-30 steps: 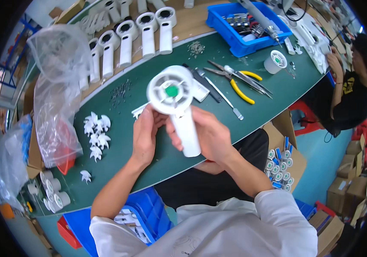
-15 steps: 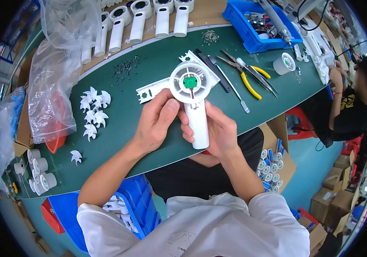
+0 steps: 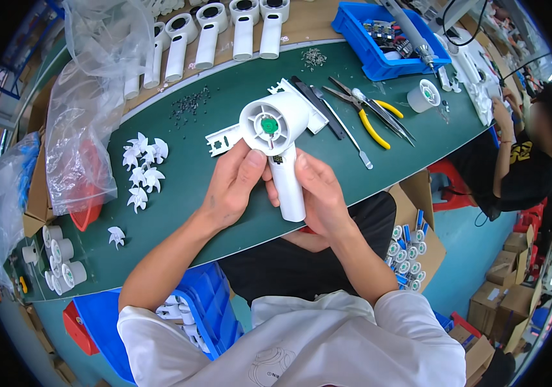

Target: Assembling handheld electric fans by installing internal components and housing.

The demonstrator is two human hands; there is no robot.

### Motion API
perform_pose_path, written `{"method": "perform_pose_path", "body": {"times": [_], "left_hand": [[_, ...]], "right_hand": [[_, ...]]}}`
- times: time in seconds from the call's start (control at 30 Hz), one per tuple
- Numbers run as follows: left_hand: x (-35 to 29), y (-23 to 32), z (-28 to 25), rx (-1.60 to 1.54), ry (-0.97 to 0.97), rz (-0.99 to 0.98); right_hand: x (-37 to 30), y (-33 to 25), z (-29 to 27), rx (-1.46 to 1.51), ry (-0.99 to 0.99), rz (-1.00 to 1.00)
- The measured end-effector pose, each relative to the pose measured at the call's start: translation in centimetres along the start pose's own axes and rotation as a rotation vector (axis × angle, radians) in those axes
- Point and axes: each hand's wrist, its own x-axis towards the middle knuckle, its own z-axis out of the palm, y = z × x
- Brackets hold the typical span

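A white handheld fan point(image 3: 287, 193) is held upright above the front of the green table, its round head showing a green circular part in the middle of spokes. My left hand point(image 3: 232, 187) pinches the lower left of the head, thumb against the rim. My right hand point(image 3: 320, 190) is closed around the handle from the right. Just behind the fan head lies a white slotted plastic holder point(image 3: 224, 139), partly hidden by it. To its right are a black bar point(image 3: 318, 106), a thin metal spatula point(image 3: 353, 143), yellow-handled pliers point(image 3: 373, 128) and tweezers point(image 3: 393, 122).
White fan impellers point(image 3: 137, 174) and cup-shaped housings point(image 3: 63, 258) lie on the left. Finished-looking fans point(image 3: 208, 45) line the back edge. Small black screws point(image 3: 189, 106) are scattered nearby. A blue bin point(image 3: 379, 61) stands back right; a co-worker point(image 3: 514, 155) sits beyond.
The fan head has tilted and swung to the left, so more of its outer side shows. My hands have shifted slightly left with it, keeping their grip.
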Motion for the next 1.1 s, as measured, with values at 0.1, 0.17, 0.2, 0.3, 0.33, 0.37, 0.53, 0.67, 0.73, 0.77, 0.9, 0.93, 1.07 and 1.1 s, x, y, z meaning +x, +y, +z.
{"method": "perform_pose_path", "body": {"times": [0.1, 0.17, 0.2, 0.3, 0.33, 0.37, 0.53, 0.67, 0.73, 0.77, 0.9, 0.93, 1.07, 1.1], "left_hand": [[-0.1, 0.1, 0.5, 0.106, 0.037, 0.037], [-0.1, 0.1, 0.7, 0.115, 0.076, -0.013], [-0.2, 0.2, 0.7, 0.113, 0.079, -0.018], [-0.2, 0.0, 0.8, 0.159, 0.176, -0.039], [-0.3, -0.1, 0.9, 0.155, 0.179, -0.054], [-0.4, -0.2, 0.9, 0.178, 0.198, -0.035], [-0.6, -0.4, 1.0, 0.327, 0.242, 0.047], [-0.7, -0.8, 0.9, 0.384, 0.226, 0.089], [-0.7, -0.6, 1.0, 0.353, 0.210, 0.077], [-0.7, -0.5, 1.1, 0.324, 0.191, 0.066], [-0.6, -1.1, 0.7, 0.212, 0.148, 0.128], [-0.7, -1.2, 0.7, 0.212, 0.147, 0.124], [-0.7, -1.2, 0.5, 0.096, 0.083, 0.073], [-0.7, -1.3, 0.4, 0.061, 0.061, 0.073]], "right_hand": [[-0.3, 0.3, 0.0, -0.026, 0.045, -0.001], [-0.2, 0.4, 0.1, -0.016, 0.055, -0.009], [-0.3, 0.4, 0.1, -0.004, 0.063, -0.014], [-0.1, 0.1, 0.3, 0.041, 0.058, 0.012], [-0.1, 0.0, 0.3, 0.048, 0.066, 0.022], [-0.1, -0.1, 0.1, 0.036, 0.046, 0.026], [0.0, -0.3, 0.4, 0.018, 0.045, 0.018], [-0.1, 0.1, 0.1, -0.001, 0.050, -0.012], [-0.3, 0.4, 0.1, -0.125, 0.064, -0.066], [-0.4, 0.6, 0.1, -0.249, 0.077, -0.124], [-1.4, 0.9, 1.1, -0.443, 0.104, -0.238], [-1.4, 1.1, 1.0, -0.440, 0.107, -0.236], [-1.4, 1.5, 0.8, -0.644, 0.108, -0.391], [-1.4, 1.6, 0.7, -0.733, 0.114, -0.440]]}}
